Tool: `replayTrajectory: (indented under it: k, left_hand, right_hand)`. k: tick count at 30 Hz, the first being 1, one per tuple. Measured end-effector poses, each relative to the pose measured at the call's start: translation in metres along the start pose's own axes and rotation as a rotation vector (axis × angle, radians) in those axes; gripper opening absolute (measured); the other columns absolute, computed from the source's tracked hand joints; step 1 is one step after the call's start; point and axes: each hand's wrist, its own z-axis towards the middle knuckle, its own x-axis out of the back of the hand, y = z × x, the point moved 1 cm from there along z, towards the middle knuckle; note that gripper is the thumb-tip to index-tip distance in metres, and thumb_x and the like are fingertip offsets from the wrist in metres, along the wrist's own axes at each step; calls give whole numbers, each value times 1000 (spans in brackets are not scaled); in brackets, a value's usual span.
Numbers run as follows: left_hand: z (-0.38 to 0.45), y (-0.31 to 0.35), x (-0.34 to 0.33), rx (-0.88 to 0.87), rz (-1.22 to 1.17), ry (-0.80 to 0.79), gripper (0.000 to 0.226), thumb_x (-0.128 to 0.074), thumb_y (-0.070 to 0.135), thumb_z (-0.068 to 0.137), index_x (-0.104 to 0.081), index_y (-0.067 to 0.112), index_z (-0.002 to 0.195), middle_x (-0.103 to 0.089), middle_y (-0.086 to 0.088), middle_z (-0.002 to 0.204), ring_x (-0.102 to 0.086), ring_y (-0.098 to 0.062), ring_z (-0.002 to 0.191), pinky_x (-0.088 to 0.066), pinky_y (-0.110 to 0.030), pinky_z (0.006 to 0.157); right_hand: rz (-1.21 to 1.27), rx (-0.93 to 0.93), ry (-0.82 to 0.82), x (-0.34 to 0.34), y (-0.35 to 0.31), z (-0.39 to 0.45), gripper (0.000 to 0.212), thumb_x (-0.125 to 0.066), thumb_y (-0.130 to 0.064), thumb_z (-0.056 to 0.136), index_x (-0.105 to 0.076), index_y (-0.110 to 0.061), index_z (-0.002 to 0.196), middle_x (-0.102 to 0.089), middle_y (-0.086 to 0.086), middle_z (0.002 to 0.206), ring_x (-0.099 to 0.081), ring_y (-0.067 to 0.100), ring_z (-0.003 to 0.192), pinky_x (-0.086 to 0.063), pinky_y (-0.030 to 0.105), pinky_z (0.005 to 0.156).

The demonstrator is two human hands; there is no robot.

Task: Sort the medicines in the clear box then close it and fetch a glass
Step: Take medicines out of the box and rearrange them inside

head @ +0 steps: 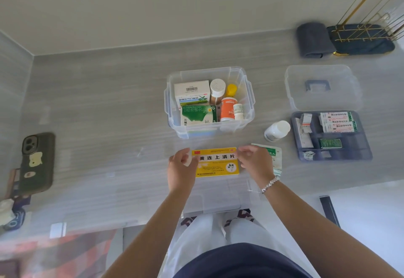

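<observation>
Both hands hold the flat yellow cardboard medicine box (216, 162): the left hand (182, 168) pinches its left end, the right hand (254, 164) its right end. Its long axis runs left to right. The clear plastic storage box (209, 130) stands open straight ahead, near both hands alike.

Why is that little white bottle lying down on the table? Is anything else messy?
The white bottle lies tipped on its side outside the clear box, between it and the blue tray. A green-and-white packet also lies loose. Both hands hold the yellow box. Nothing looks spilled.
</observation>
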Motion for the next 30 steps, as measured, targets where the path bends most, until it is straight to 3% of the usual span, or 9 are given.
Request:
replayTrajectory:
  k: [3, 6, 10, 14, 16, 19, 23, 25, 30]
  left_hand:
    - [-6, 25, 12, -139, -47, 43, 22, -52, 25, 91, -64, 22, 109, -61, 3, 105, -57, -3, 87, -39, -6, 64]
    - [-7, 56, 23, -247, -38, 62, 24, -45, 20, 92, -67, 20, 100, -65, 2, 100, -63, -9, 84, -42, -10, 63]
    - [7, 97, 31, -374, -79, 87, 23, -46, 13, 91, -68, 15, 96, -63, 3, 94, -61, -6, 80, -39, 0, 60]
    - [38, 123, 31, -381, 58, -52, 29, -37, 12, 91, -52, 19, 67, -48, 8, 64, -43, -7, 53, -30, -13, 45]
    - [59, 128, 27, -304, 187, -154, 26, -34, 17, 93, -57, 14, 80, -58, 0, 78, -47, -13, 63, -30, -19, 47]
    - [84, 133, 21, -107, 328, -285, 36, -36, 23, 94, -48, 8, 125, -58, -14, 113, -54, -20, 75, -38, -22, 48]
    - [98, 135, 10, 24, 311, -417, 42, -39, 15, 92, -37, 10, 134, -57, -15, 112, -59, -27, 93, -51, -31, 66]
    - [100, 131, 8, 66, 308, -431, 44, -41, 15, 91, -35, 11, 135, -56, -12, 110, -53, -22, 87, -43, -24, 57]
    - [105, 124, 6, 127, 247, -455, 52, -46, 17, 90, -29, 16, 139, -53, -12, 124, -50, -21, 95, -38, -20, 57]
  right_hand:
    - [78, 78, -3, 13, -17, -7, 18, -67, -21, 81, -72, -8, 91, -73, 10, 78, -70, 24, 74, -58, 36, 76]
    - [206, 131, -52, 23, -41, -11, 12, -66, -20, 81, -72, -10, 85, -71, 5, 70, -67, 15, 65, -59, 26, 67]
    - [302, 228, -71, 28, -80, -5, 6, -66, -16, 82, -71, -14, 82, -71, 2, 72, -66, 3, 60, -56, 16, 58]
    - [278, 302, -79, 23, -112, 16, 10, -64, -14, 83, -72, -21, 82, -71, -2, 76, -67, 9, 68, -56, 15, 64]
    - [143, 317, -76, 18, -122, 31, 14, -62, -19, 85, -73, -16, 93, -70, -4, 83, -65, 8, 73, -51, 11, 66]
    - [-181, 336, -181, 8, -130, 55, 23, -53, -21, 91, -70, -11, 101, -68, 1, 88, -61, 11, 73, -45, 18, 64]
    - [-371, 203, -356, -15, -132, 83, 27, -46, -21, 93, -62, 1, 93, -68, 18, 102, -66, 28, 95, -53, 31, 79]
    - [-446, 141, -400, -25, -129, 92, 33, -44, -22, 94, -61, 5, 100, -68, 21, 105, -65, 31, 100, -53, 36, 86]
    - [-515, 88, -433, -34, -124, 101, 30, -44, -28, 94, -62, -3, 90, -71, 19, 99, -67, 24, 83, -44, 19, 53]
